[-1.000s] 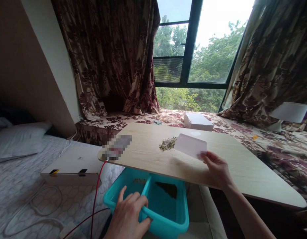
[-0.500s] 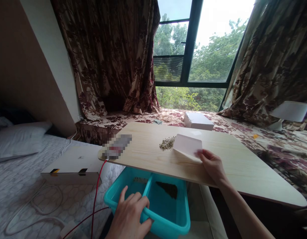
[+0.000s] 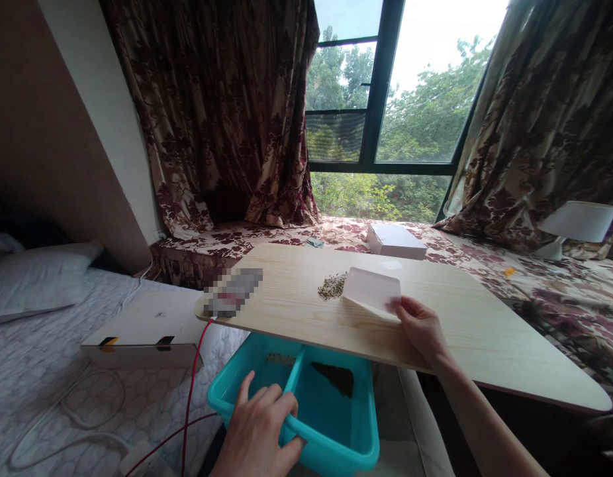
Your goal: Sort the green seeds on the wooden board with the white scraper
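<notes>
My right hand pinches a white plastic card and holds it tilted on the wooden table. The card's left edge sits right beside a small pile of greenish seeds. My left hand grips the near rim of a teal plastic bin below the table's front edge. The bin has a divider, and dark grains lie in its right compartment.
A blurred flat object lies at the table's left end, with a red cable hanging from it. A white box and a white lamp sit on the floral window seat. A flat box lies on the bed.
My right hand has slid the card leftwards across the table, up against the seed pile. My left hand has stayed on the bin.
</notes>
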{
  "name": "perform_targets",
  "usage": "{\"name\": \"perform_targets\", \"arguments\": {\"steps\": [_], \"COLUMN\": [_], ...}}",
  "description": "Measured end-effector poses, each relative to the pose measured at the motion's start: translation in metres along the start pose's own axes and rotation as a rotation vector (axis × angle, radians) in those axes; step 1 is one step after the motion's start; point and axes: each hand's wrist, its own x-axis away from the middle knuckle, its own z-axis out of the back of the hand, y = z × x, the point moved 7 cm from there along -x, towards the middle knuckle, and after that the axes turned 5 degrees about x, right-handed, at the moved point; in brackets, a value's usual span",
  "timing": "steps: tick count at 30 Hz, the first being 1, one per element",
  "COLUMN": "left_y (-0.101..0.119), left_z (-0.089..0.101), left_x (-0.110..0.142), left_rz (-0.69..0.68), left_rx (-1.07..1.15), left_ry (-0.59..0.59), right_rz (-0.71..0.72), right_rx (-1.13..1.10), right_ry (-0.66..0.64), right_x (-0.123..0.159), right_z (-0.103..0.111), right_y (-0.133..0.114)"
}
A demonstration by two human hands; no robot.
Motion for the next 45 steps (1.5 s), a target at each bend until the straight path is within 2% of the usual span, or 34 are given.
{"name": "perform_targets", "arguments": {"steps": [16,24,33,41,45], "left_y": [0.0049,0.0059,0.0039,0.0046,0.0075], "left_z": [0.0040,0.0046,0.0002,-0.0010,-0.0020], "left_x": [0.0022,0.0017,0.0009,0.0010,0.0010], "left_rz": [-0.007,-0.006,-0.005,-0.025,-0.044], "left_rx": [-0.006,0.000,0.000,0.006,0.001], "left_ry": [0.003,0.000,-0.012,-0.020,0.016], "right_rz": [-0.021,-0.001,0.033,-0.008,0.004], "right_rx": [-0.067,-0.040,-0.041,-0.079,-0.084], "right_ry": [-0.083,-0.011,-0.046,-0.044,-0.084], "right_x": [0.0035,0.0040,0.0041,0.0001,0.0019], "right_z": [-0.0072,-0.0003,-0.0035,-0.0067,-0.0101], "right_y": [-0.0016,-0.0009,-0.0027,-0.0016,-0.0034]}}
